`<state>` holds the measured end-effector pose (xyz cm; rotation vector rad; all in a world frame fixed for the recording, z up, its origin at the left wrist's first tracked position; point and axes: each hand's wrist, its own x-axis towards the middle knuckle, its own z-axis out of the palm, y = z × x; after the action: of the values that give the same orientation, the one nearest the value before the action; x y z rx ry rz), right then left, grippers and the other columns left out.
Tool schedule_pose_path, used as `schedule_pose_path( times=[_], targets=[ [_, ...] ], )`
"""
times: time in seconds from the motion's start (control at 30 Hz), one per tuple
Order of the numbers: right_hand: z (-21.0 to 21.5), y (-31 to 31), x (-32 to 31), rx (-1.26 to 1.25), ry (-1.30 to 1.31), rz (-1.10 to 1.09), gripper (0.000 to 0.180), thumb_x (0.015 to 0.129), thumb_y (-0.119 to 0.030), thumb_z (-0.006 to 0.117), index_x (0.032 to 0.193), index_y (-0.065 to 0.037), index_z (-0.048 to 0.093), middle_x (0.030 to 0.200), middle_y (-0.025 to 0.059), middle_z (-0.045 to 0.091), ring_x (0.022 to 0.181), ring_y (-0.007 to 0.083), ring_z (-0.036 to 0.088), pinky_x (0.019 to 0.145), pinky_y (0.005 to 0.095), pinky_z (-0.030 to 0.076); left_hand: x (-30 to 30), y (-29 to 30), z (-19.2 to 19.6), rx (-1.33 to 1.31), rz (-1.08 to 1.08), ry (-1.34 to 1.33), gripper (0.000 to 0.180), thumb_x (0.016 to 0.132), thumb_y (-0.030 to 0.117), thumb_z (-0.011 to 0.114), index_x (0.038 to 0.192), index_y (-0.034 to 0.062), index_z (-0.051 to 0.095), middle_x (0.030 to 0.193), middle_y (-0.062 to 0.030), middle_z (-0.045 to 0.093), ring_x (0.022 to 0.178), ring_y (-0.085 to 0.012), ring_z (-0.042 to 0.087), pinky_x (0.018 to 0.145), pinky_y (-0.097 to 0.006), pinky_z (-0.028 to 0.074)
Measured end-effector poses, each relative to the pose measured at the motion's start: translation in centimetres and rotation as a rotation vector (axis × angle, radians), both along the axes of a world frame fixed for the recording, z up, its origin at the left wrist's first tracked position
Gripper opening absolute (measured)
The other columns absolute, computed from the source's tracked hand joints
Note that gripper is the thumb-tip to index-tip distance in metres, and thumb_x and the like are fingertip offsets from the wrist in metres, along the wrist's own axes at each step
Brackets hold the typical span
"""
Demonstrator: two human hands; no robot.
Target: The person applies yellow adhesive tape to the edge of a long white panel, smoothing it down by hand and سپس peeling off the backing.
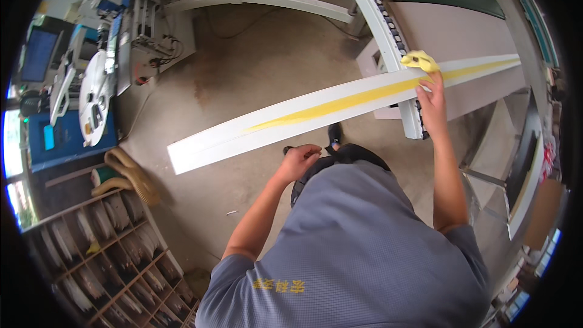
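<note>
So on the far left there's a monitor (41, 54) with a bluish screen, then a white round disc (96, 98) on a machine, and a blue box-shaped unit (73, 140) below that. Under those sits a wooden rack (165, 238) split into lots of little compartments, stuffed with what look like coiled strips, with a ribbed tan hose (130, 176) curled up right by its top.

The main thing here is the long white board (340, 98), slanting from its lower left end over the concrete floor (243, 48) up to the right. A yellow stripe (352, 104) runs along a good part of it. The left hand (300, 163) is by the waist, just below the board, fingers bent inward; can't tell if there's anything in them.

Further right, the board crosses over a white rail (378, 21) lined with black rollers. The right hand (432, 103) is up there, reaching across the board, its fingertips meeting a crumpled yellow cloth (420, 59) by the far edge. Can't tell if it's actually grasping the cloth or just resting there. Past the rail, a big pale panel (449, 30) sits under the board's right end.
</note>
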<state>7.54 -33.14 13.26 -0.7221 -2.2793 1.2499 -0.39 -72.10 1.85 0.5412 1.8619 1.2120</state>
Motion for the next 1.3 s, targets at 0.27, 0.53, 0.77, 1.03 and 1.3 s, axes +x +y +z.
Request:
schedule_pose_path(
  times=[0.27, 0.53, 0.77, 1.03, 1.3],
  targets=[
    [-3.2, 11.0, 18.5, 0.117, -0.375, -0.453, 0.023, 0.103, -0.012, 0.051, 0.115, 0.004, 0.063, 0.11, 0.0086, 0.061, 0.101, 0.0153, 0.058, 0.087, 0.0291, 0.046, 2.6, 17.9, -21.7, 0.136, 0.107, 0.349, 0.029, 0.096, 0.019, 0.064, 0.12, 0.0035, 0.069, 0.106, -0.0136, 0.074, 0.094, -0.0241, 0.07, 0.084, -0.036, 0.055],
    [-22.2, 24.2, 17.7, 0.482, -0.632, -0.051, 0.033, 0.096, -0.006, 0.053, 0.128, 0.002, 0.055, 0.142, 0.0255, 0.049, 0.128, 0.0457, 0.047, 0.111, 0.0483, 0.037, 0.2, 40.7, -31.6, 0.096, 0.561, -0.076, 0.042, 0.095, 0.028, 0.067, 0.126, -0.0003, 0.064, 0.12, -0.0206, 0.069, 0.109, -0.0356, 0.066, 0.097, -0.042, 0.051],
    [-34.4, 26.3, 18.4, 0.675, -0.731, 0.225, 0.032, 0.094, -0.015, 0.059, 0.123, 0.0, 0.061, 0.125, 0.0252, 0.061, 0.12, 0.0484, 0.052, 0.106, 0.0519, 0.039, -10.5, 55.7, -38.2, 0.269, 0.596, -0.13, 0.041, 0.093, 0.031, 0.068, 0.119, -0.0007, 0.068, 0.102, -0.0167, 0.072, 0.095, -0.0274, 0.068, 0.087, -0.038, 0.053],
    [-34.8, 25.7, 20.0, 0.687, -0.675, 0.207, 0.032, 0.094, -0.015, 0.059, 0.122, 0.0, 0.061, 0.123, 0.025, 0.062, 0.119, 0.0486, 0.052, 0.106, 0.0524, 0.039, -15.4, 60.6, -40.7, 0.065, 0.459, 0.135, 0.042, 0.094, 0.032, 0.066, 0.116, -0.0031, 0.068, 0.083, -0.0107, 0.071, 0.073, -0.0165, 0.065, 0.071, -0.033, 0.052],
    [-34.6, 25.0, 20.1, 0.706, -0.654, 0.238, 0.032, 0.094, -0.016, 0.06, 0.121, 0.0, 0.062, 0.121, 0.0247, 0.063, 0.118, 0.0488, 0.053, 0.105, 0.0529, 0.039, -16.6, 61.4, -41.2, 0.018, 0.368, -0.323, 0.03, 0.092, 0.024, 0.067, 0.11, -0.0005, 0.071, 0.087, -0.0102, 0.073, 0.078, -0.0203, 0.067, 0.073, -0.036, 0.055]
  ],
)
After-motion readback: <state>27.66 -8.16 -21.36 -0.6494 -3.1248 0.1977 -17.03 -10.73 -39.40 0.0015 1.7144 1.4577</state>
